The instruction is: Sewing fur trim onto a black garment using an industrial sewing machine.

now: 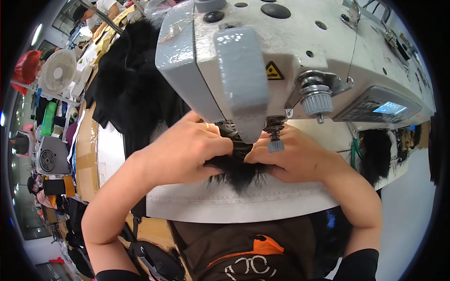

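A piece of black furry fabric (239, 178) lies under the head of a white and grey sewing machine (276, 51). My left hand (187, 147), with a ring on one finger, pinches its left side, fingers curled. From the right, my right hand (290, 152) grips the same piece, its fingers closed close to the needle area. The machine's grey front lever (241, 84) and its tension knob (316, 100) partly hide the needle and the fingertips. A larger heap of black fur and cloth (136, 75) rests to the left of my left hand.
Green-handled scissors (355, 150) and more black fur (376, 154) are at the right. A ruler strip (243, 200) runs along the table's front edge. A lit control panel (389, 107) sits on the machine. At the left are a fan (58, 72), cardboard (86, 159) and a co-worker (101, 14).
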Available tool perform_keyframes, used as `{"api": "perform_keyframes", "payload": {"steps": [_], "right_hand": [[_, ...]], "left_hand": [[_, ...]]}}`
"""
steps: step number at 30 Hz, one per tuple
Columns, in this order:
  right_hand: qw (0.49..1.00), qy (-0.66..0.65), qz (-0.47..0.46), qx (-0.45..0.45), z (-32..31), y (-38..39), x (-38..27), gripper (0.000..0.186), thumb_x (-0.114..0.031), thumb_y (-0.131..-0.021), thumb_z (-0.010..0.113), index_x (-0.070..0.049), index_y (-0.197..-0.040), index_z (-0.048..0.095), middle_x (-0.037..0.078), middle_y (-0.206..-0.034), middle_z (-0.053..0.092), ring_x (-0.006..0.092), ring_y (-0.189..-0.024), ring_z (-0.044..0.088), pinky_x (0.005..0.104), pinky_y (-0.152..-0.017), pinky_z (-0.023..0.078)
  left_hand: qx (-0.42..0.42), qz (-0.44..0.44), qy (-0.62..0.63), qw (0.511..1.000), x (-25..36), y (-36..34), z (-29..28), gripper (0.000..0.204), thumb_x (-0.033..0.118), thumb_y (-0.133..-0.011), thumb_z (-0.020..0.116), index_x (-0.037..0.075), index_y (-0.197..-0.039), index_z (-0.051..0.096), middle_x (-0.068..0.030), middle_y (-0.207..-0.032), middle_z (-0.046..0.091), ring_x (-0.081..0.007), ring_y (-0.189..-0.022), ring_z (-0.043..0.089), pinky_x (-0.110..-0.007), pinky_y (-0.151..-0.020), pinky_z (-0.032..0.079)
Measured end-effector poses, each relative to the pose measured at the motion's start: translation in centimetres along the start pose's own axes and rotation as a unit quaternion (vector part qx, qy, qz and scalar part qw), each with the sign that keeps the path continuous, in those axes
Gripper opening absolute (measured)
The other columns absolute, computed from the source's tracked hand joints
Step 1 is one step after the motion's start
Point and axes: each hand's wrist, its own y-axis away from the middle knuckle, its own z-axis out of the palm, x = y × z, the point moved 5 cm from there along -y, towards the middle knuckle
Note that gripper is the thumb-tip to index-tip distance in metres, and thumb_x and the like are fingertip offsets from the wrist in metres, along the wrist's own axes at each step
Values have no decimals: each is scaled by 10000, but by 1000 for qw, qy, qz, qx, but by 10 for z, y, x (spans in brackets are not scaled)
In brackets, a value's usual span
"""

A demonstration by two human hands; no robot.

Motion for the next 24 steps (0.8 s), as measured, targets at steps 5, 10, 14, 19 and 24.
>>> {"api": "perform_keyframes", "payload": {"steps": [5, 10, 14, 19, 24], "right_hand": [[999, 32, -4, 8, -7, -5, -15, 431, -111, -726, 759, -183, -1146, 693, 2, -1011, 664, 260, -1052, 645, 442, -898, 513], [988, -153, -8, -18, -1, 1, -5, 438, -135, -740, 752, -145, -1173, 682, 31, -1073, 677, 295, -1109, 644, 451, -925, 517], [997, -76, -29, 10, -13, -7, 1, 330, -158, -731, 746, -95, -1054, 715, 94, -1016, 698, 338, -992, 689, 453, -831, 542], [982, 142, 62, 108, -13, -3, 13, 111, -196, -743, 699, -102, -690, 673, 104, -788, 665, 328, -663, 677, 481, -573, 522], [963, 197, 113, 148, -15, -4, 3, 44, -184, -742, 681, -141, -742, 687, 38, -762, 654, 255, -641, 655, 459, -566, 504]], "left_hand": [[-52, 18, -210, 976, 16, 1, 4, 205, 180, -758, 786, 86, -818, 615, -34, -780, 634, -241, -905, 643, -380, -934, 408], [-79, -3, -107, 991, 27, 9, 1, 222, 148, -751, 765, 75, -892, 610, -53, -849, 601, -241, -932, 627, -390, -868, 408], [-92, -101, -98, 986, -1, 1, 0, 305, 139, -748, 776, 30, -988, 624, -110, -1045, 641, -312, -1064, 628, -438, -928, 428], [72, -14, -322, 944, -16, 0, 3, 337, 97, -827, 681, -32, -1138, 662, -214, -1200, 625, -406, -1161, 592, -503, -1037, 443], [192, 23, -433, 880, -34, 1, 15, 256, 102, -884, 594, -9, -1100, 674, -190, -1210, 638, -380, -1147, 607, -486, -999, 477]]}}
